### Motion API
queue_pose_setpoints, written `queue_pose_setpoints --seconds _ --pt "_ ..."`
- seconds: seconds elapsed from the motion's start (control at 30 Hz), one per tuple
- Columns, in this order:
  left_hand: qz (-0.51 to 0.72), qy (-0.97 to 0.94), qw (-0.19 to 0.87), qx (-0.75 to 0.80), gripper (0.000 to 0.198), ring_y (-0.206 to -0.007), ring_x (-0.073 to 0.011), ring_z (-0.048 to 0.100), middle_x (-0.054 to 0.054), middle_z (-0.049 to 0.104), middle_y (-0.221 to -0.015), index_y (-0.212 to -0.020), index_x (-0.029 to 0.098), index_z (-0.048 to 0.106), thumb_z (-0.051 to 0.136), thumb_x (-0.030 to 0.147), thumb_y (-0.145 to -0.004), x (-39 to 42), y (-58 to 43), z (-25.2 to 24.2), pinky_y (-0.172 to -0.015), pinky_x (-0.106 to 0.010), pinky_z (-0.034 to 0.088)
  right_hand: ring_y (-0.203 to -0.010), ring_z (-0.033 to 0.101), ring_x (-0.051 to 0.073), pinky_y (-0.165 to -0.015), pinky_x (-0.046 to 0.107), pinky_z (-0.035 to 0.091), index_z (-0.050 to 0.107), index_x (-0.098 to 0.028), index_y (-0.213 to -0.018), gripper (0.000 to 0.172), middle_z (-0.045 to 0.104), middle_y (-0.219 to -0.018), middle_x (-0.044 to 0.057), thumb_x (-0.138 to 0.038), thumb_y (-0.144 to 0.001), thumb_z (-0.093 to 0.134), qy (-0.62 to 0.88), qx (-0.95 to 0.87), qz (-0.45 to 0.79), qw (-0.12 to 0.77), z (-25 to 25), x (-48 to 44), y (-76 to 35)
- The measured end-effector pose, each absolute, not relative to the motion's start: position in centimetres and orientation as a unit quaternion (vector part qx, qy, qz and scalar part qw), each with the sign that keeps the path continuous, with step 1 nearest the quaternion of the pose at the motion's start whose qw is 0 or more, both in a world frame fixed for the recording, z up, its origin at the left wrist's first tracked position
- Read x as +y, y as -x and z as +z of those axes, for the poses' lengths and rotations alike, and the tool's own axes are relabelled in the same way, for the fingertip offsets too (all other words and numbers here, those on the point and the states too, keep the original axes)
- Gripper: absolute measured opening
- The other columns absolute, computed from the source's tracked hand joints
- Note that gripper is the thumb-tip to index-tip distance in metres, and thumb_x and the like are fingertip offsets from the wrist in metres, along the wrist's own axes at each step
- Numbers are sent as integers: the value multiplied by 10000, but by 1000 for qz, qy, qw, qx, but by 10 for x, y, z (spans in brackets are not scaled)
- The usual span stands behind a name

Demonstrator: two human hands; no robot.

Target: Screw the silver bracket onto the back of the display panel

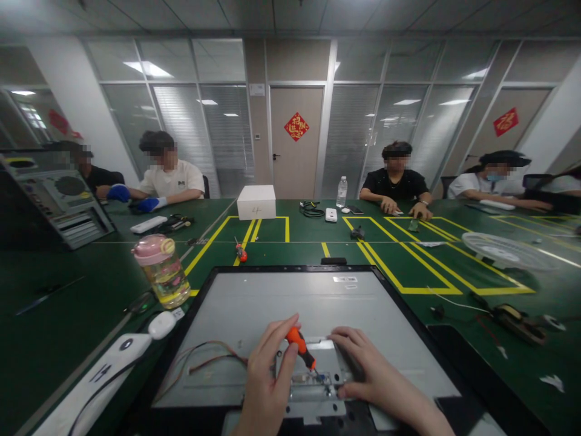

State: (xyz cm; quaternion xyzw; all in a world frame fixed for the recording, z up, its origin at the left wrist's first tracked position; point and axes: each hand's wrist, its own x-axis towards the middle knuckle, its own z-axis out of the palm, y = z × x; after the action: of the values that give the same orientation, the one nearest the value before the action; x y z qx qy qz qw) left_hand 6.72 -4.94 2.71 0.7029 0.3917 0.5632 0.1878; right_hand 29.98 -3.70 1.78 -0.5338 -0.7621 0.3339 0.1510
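In the head view, my left hand [269,372] is closed around an orange and black screwdriver [299,345]. The screwdriver leans, its shaft pointing down to the right at a small board [311,378] on a metal bracket [327,354]. My right hand [370,369] lies along the bracket's right side with thumb and fingers spread, seemingly touching it. Under both hands lies a large flat panel [290,303], grey metal with a black frame, like the back of a screen. Thin coloured wires [200,357] run across the panel to the left of my left hand.
Left of the panel are a white power strip [109,375] and a pink-lidded bottle [161,272]. Another screwdriver [241,252] and a white box [256,203] lie beyond. A dark phone-like slab [472,363] and loose parts [520,321] are at right. Several people sit around the table.
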Motion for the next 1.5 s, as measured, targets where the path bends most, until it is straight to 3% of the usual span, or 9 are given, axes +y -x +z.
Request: queue_pose_setpoints --seconds 0.27,0.43,0.6,0.77,0.93,1.1,1.27,1.4,1.5 --pt "541 -723 184 387 348 -1115 -191 610 -74 650 -1201 -1240 232 600 435 182 -937 -57 -73 37 -934 -278 507 -1307 376 266 -1126 356 274 541 -188 -1303 663 460 -1388 106 -152 -654 668 533 -767 315 171 16 -39 -302" --pt "528 -733 178 391 289 -985 -172 647 -56 674 -1054 -1166 250 641 517 200 -910 -59 -71 42 -863 -245 522 -1283 400 264 -1110 347 293 545 -189 -1291 645 481 -1358 108 -150 -662 679 527 -770 316 171 18 -39 -302" --pt "500 -765 168 369 389 -1120 -166 600 -67 634 -1205 -1284 238 551 440 126 -928 -59 -67 46 -953 -251 485 -1310 375 258 -1122 359 280 503 -208 -1337 656 446 -1401 98 -170 -701 659 517 -777 309 181 11 -40 -306" --pt "495 -769 161 370 311 -1007 -157 639 -49 670 -1077 -1185 245 616 541 157 -896 -61 -68 51 -870 -227 517 -1325 369 254 -1131 356 274 481 -208 -1356 661 424 -1431 94 -205 -721 663 512 -782 306 181 8 -42 -308" --pt "497 -775 154 359 362 -1121 -174 600 -75 644 -1206 -1257 221 572 463 135 -922 -62 -67 51 -961 -285 486 -1332 367 261 -1138 365 265 476 -203 -1362 654 419 -1441 99 -254 -740 674 513 -787 293 178 7 -41 -309" --pt "512 -764 160 358 229 -980 -175 655 -69 701 -1037 -1094 197 657 526 176 -907 -58 -65 53 -863 -280 528 -1315 388 265 -1123 353 293 485 -177 -1350 683 440 -1423 111 -316 -724 722 501 -794 287 190 6 -41 -310" --pt "502 -769 182 352 320 -1101 -181 617 -76 662 -1190 -1216 214 608 463 166 -935 -59 -66 55 -955 -305 484 -1317 387 274 -1123 373 294 482 -177 -1353 682 438 -1432 115 -358 -739 720 500 -797 282 190 10 -44 -309" --pt "521 -759 179 348 209 -946 -173 656 -62 699 -1008 -1059 208 682 542 197 -903 -60 -67 56 -838 -269 523 -1320 384 276 -1124 389 294 475 -175 -1358 668 438 -1435 118 -357 -756 701 504 -799 274 182 10 -45 -308" --pt "510 -760 180 361 258 -1000 -183 636 -82 676 -1073 -1130 207 654 500 205 -924 -60 -68 55 -872 -296 512 -1324 380 274 -1123 391 295 464 -177 -1367 667 434 -1441 114 -366 -767 686 503 -803 264 178 9 -44 -309"
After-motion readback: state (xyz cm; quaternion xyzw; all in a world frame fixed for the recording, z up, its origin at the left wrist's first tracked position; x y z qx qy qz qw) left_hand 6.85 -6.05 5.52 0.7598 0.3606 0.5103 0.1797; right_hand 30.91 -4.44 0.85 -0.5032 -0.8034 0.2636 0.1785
